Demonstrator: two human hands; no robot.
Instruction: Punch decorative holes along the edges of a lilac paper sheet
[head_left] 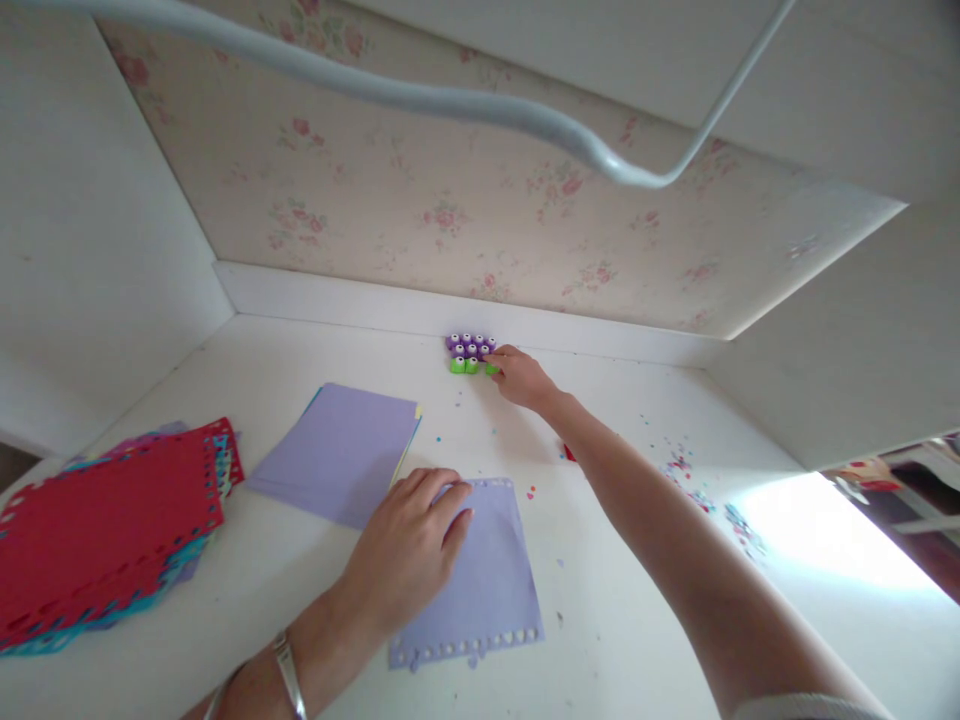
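Note:
Near the back wall, my right hand (519,376) reaches a cluster of small purple paper punches (471,350) with round white tops. Its fingers are closed at a green paper punch (491,369), partly hidden by the fingertips. Beside it in the front row are more green punches (464,366). My left hand (420,525) lies with its fingers a little bent and the thumb apart on a lilac sheet of paper (491,575). Small holes line that sheet's top and bottom edges.
Left of centre lies a stack of plain paper (337,450), lilac on top. Farther left is a pile of red and blue sheets (120,520) with punched edges. Paper bits (694,490) are scattered at right. A small red piece (568,453) shows by my right forearm. A white rod (420,95) crosses above.

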